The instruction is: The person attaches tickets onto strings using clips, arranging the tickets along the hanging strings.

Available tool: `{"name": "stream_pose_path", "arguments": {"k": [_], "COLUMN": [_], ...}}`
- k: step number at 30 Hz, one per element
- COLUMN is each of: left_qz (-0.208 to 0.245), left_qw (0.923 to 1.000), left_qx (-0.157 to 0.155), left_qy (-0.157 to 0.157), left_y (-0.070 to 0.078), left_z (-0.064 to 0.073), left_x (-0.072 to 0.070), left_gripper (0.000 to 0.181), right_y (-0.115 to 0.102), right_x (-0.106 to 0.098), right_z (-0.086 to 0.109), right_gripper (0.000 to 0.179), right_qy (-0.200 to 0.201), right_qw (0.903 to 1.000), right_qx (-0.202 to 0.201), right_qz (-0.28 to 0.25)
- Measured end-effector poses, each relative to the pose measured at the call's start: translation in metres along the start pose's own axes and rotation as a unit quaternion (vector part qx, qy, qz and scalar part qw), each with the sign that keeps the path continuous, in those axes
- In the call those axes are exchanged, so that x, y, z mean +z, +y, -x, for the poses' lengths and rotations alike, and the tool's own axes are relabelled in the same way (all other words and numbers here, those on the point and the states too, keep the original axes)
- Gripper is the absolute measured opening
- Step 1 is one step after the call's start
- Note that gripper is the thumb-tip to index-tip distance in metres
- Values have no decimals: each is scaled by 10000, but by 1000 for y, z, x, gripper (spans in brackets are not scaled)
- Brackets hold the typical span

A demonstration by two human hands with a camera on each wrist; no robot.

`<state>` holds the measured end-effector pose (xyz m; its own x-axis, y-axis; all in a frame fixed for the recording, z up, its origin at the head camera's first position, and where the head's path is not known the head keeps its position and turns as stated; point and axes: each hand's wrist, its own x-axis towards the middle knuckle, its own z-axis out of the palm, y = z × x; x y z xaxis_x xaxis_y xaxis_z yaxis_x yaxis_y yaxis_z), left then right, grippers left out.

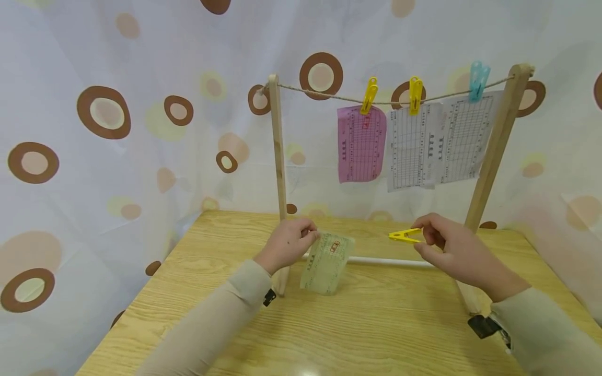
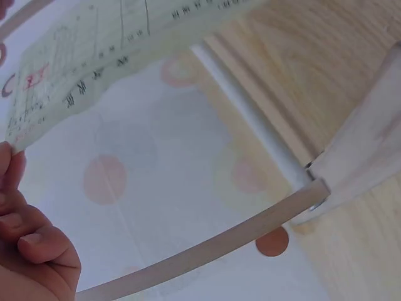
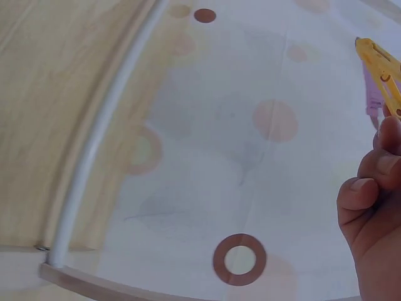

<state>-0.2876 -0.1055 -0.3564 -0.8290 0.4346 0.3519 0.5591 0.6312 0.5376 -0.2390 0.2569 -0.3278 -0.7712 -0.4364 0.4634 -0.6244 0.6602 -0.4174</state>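
Observation:
My left hand [image 1: 290, 241] pinches a pale green printed slip [image 1: 327, 265] by its upper left corner; the slip hangs tilted in front of the frame's left post. A red stamp shows near its top, also visible on the slip [image 2: 81, 69] in the left wrist view. To the right, my right hand [image 1: 453, 250] holds a yellow clothespin [image 1: 404, 236] between thumb and fingers, its tip pointing left toward the slip. In the right wrist view the clothespin [image 3: 380, 66] sits at the right edge above the curled fingers.
A rope [image 1: 320, 95] runs between two wooden posts [image 1: 278, 151]. On it, yellow clothespins [image 1: 415, 95] and a blue clothespin [image 1: 478, 82] hold a pink slip [image 1: 361, 149] and white slips [image 1: 410, 151]. A white rod [image 1: 390, 262] joins the posts low over the wooden table [image 1: 376, 324].

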Motion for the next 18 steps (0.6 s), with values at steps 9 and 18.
{"name": "stream_pose_path", "arguments": {"k": [9, 18], "left_qz": [-286, -597], "left_qw": [9984, 9921], "left_qx": [152, 486], "left_qy": [463, 986], "left_y": [7, 12], "left_z": [-4, -8], "left_x": [-18, -39], "left_gripper": [14, 12], "right_y": [-17, -46], "right_x": [-17, -36], "right_z": [-26, -53], "right_gripper": [28, 29], "right_qy": [71, 1], "right_qw": [9972, 9918], "right_qx": [-407, -624], "right_qz": [628, 1115]}}
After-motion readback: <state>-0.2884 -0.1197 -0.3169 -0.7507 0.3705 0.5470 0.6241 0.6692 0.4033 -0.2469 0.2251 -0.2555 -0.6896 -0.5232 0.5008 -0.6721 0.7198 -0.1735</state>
